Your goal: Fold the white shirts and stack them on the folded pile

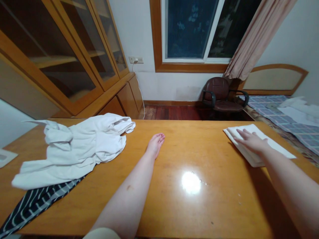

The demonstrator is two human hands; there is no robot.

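Note:
My left hand [156, 145] is over the middle of the wooden table [189, 142], turned on its side. Its fingers are loosely bent and hold nothing. At the right, my right hand [251, 141] lies flat with fingers spread on a folded white cloth [269, 135], whose layered edge faces the left. A crumpled white garment [77, 142], perhaps a shirt, is heaped on the table's left side. Partly under it is a black cloth with white stripes [50, 196], hanging toward the near left corner.
A white flat object [7, 157] lies at the left edge. Beyond the table stand a glass-door cabinet [109, 76], a brown armchair [221, 94] and a bed with a checked cover [281, 116]. A white cord [139, 86] runs down from a wall socket.

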